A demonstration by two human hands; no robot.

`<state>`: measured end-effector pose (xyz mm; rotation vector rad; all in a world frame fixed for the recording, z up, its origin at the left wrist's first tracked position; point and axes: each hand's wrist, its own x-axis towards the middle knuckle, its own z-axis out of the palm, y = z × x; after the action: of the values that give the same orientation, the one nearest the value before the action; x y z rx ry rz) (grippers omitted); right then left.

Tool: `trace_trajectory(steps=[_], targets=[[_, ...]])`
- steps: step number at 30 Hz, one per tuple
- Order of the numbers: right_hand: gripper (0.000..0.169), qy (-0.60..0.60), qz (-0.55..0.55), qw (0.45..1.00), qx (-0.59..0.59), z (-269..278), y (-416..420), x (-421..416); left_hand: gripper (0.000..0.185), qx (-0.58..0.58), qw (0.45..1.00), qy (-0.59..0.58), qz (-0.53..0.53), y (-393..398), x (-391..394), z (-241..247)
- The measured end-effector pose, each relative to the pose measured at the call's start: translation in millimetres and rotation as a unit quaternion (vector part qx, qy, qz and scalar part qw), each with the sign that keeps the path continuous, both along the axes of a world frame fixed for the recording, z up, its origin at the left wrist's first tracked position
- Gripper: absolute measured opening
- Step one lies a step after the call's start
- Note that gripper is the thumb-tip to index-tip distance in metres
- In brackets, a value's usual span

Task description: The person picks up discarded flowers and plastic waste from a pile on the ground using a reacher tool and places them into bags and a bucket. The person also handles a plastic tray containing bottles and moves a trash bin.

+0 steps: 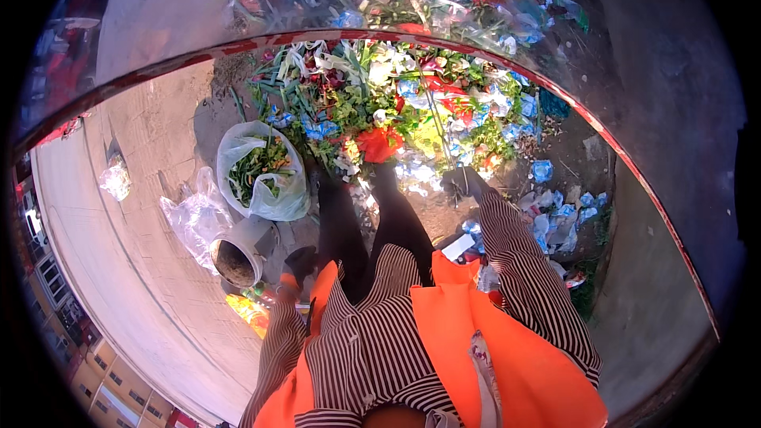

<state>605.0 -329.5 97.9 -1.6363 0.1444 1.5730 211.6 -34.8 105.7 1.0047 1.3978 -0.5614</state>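
Note:
My right hand, dark and seemingly gloved, grips the end of a thin metal rod, which reaches forward into a heap of mixed waste. Leafy greens, onion stalks, blue-and-white wrappers and a red plastic piece lie in the heap. Down at my left side is my left hand, also dark; its fingers are too indistinct to read. An open translucent plastic bag of green and orange plant scraps stands left of my legs. Nearer my left hand, a white bucket lies tipped, its inside brown.
A crumpled clear bag lies beside the bucket, with a small clear bag farther left on the pavement. Pale crumpled wrappers lie at right beside a wall. A curved red edge crosses the upper view.

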Motion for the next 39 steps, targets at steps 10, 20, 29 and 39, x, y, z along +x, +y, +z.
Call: trace_trajectory(steps=[10, 20, 29, 39], targets=[[0.034, -0.106, 0.486, 0.867, 0.035, 8, 108, -101, 0.035, 0.02, 0.995, -0.064, 0.07, -21, -72, -23], [0.032, 0.053, 0.342, 0.937, -0.043, 11, 94, -76, 0.033, -0.077, 0.965, -0.071, 0.239, -30, -94, -20], [0.016, 0.168, -0.036, 0.984, -0.037, 6, 85, -38, 0.037, -0.033, 0.99, -0.035, 0.13, -30, -90, -29], [0.022, 0.044, -0.298, 0.953, 0.027, -46, -37, 5, 0.038, 0.002, 0.993, -0.046, 0.107, -6, -63, -29]])
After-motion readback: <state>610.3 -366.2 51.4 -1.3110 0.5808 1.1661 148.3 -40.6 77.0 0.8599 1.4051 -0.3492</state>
